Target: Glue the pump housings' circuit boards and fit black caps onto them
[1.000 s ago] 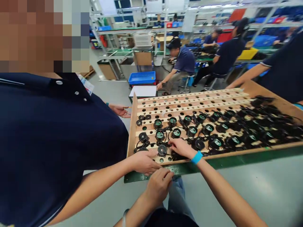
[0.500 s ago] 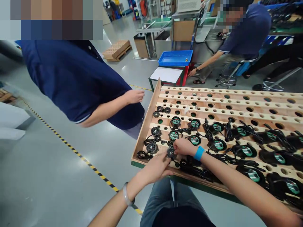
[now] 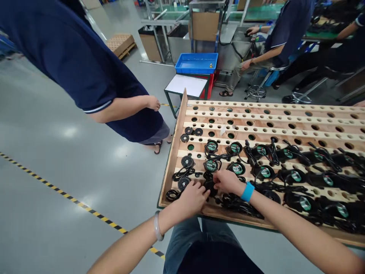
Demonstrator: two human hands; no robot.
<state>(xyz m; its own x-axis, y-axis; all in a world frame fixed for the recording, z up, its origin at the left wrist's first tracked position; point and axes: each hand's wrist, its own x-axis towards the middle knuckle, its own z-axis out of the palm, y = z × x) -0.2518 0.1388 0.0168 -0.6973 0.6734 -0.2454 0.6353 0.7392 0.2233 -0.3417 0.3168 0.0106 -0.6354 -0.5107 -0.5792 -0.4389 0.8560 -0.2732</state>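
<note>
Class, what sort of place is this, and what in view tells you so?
Probably a factory assembly floor: a wooden tray holds rows of round black parts, nearby people wear similar dark blue shirts, and yellow-and-black tape marks the ground.

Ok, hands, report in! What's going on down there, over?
Left hand, right hand: both at a black part. Part inside wooden tray, near edge. Black cords bunched close by.
</note>
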